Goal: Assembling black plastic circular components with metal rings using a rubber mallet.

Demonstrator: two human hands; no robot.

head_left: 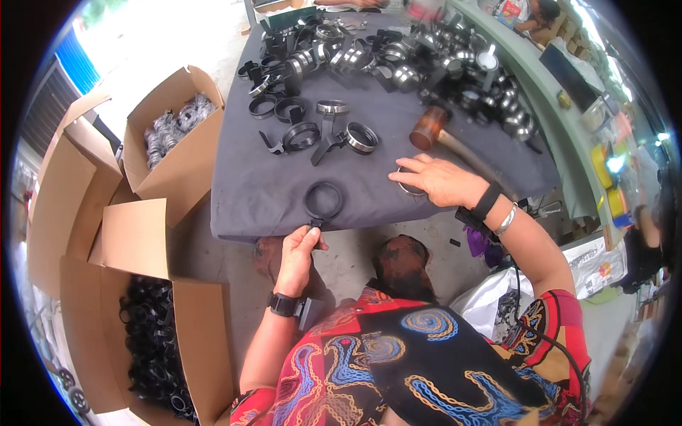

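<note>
My left hand (295, 257) pinches the short stem of a black plastic ring (323, 201), which lies flat near the table's front edge. To the right, my right hand (442, 180) reaches over a silver metal ring (410, 189) on the cloth, its fingers around the rim and partly covering it. Just beyond that hand lies a mallet with a brown head (429, 128) and a wooden handle (472, 156). Several rings with black handles stand farther off, among them a silver-lined one (361, 138) and a black one (301, 137).
Grey cloth covers the table (263, 188). Piles of black handled rings and silver rings (406, 77) fill its far side. At left, one cardboard box (177, 160) holds wrapped silver parts, another (202, 341) black rings. A shelf (547, 85) runs along the right; other people sit beyond.
</note>
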